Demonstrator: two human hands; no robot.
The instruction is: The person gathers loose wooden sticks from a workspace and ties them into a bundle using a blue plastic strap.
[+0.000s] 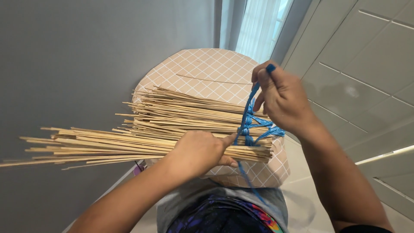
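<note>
Right grip (276,92) pinching blue cord (250,108) — seemingly taut

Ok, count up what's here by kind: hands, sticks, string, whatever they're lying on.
Bare hands: 2, left hand and right hand
Bundle of thin pale wooden sticks: 1
Blue plastic string: 1
Round checked beige tabletop: 1
Total: 5
</note>
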